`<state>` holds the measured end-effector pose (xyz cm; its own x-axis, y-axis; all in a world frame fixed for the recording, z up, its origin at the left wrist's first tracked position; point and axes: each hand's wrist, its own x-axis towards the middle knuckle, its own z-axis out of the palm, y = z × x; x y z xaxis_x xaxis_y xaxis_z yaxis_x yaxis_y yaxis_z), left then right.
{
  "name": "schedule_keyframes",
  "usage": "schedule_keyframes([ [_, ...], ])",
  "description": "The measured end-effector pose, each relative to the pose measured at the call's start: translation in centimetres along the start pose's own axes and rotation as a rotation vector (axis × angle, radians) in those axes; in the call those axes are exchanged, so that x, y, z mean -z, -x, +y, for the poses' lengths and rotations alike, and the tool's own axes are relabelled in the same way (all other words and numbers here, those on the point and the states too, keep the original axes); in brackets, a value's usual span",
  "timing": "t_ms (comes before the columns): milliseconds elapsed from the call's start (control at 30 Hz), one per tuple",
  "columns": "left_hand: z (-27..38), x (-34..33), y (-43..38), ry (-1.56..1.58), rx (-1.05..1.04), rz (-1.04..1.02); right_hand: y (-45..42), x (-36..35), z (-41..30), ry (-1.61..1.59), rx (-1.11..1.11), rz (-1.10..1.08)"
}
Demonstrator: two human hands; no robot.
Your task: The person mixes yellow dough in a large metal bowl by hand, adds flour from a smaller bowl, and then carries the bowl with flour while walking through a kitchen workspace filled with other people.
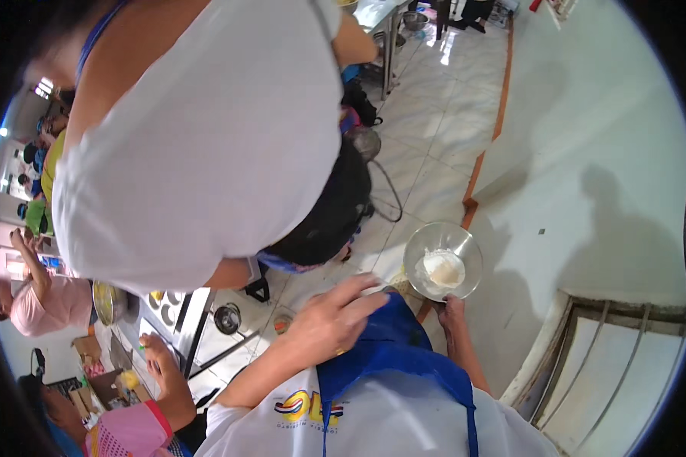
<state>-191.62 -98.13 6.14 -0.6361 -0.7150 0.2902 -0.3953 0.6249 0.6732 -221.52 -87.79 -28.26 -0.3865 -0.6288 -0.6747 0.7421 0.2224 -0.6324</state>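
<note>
My right hand [453, 311] grips the near rim of a clear bowl [470, 257], out to the right above the floor. White powder [434, 261] with a small beige heap [447, 275] on it lies in the bowl. My left hand [343, 314], with a ring on one finger, is in front of my blue apron [397, 325]. Its fingers are apart and loosely bent, and I see nothing in it. Close in front stands a person in a white shirt [206, 143], who fills much of the upper left and hides what lies behind.
A table [197, 325] at the left bears a tray with round cups [168, 305] and a metal bowl [107, 303]; another person's hand [159, 357] reaches over it. The wall [549, 188] and a barred window [611, 365] are at the right. A metal table [371, 11] stands farther off.
</note>
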Motion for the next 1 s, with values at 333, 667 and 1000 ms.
schedule_keyframes([
  [333, -6.8, -13.7, -25.6, 0.275, 0.079, 0.05, -5.4, -5.0, -10.0, 0.141, -0.006, 0.008],
  [667, -28.9, -13.5, -36.7, -0.254, 0.473, 0.328, -8.3, -4.8, -14.2, 0.232, -0.064, 0.036],
  [1000, -44.4, -7.2, -48.1, -0.816, 0.663, 0.588, -22.7, -7.4, -20.2, 0.895, -0.016, 0.044],
])
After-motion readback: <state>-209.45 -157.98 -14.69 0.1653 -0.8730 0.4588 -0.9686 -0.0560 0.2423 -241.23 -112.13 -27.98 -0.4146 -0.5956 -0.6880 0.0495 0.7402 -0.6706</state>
